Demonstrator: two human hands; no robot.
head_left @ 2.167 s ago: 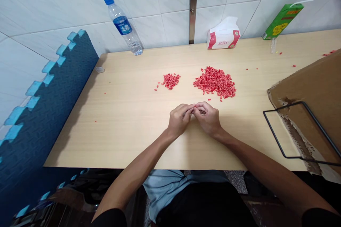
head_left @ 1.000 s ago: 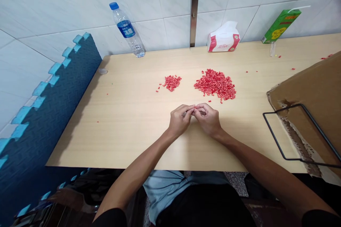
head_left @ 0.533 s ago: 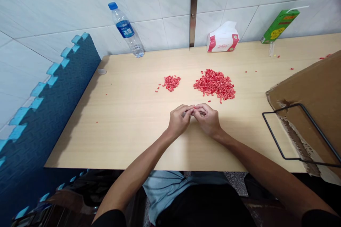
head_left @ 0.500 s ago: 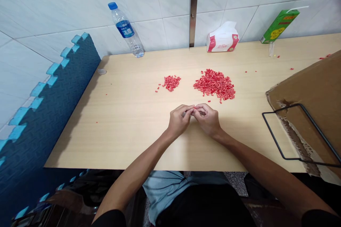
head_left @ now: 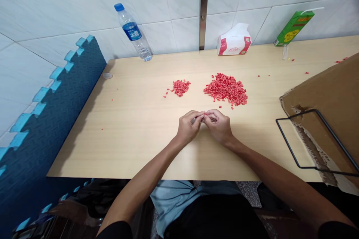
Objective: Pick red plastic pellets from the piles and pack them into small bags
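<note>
My left hand (head_left: 188, 127) and my right hand (head_left: 219, 125) meet fingertip to fingertip over the middle of the wooden table (head_left: 134, 130). Both are closed in a pinch on a tiny red piece (head_left: 205, 112) held between them. Just beyond the hands lies a large pile of small red pieces (head_left: 226, 89). A smaller pile of the same red pieces (head_left: 180, 86) lies to its left.
A water bottle (head_left: 132, 33), a tissue pack (head_left: 235, 41) and a green carton (head_left: 294, 27) stand along the tiled wall. A cardboard sheet (head_left: 331, 97) with a black wire frame (head_left: 305, 140) covers the right end. Blue foam mat (head_left: 50, 112) leans at the left. Stray red pieces dot the table.
The hands have stayed together in the same spot, with only slight finger motion. The view has shifted a little.
</note>
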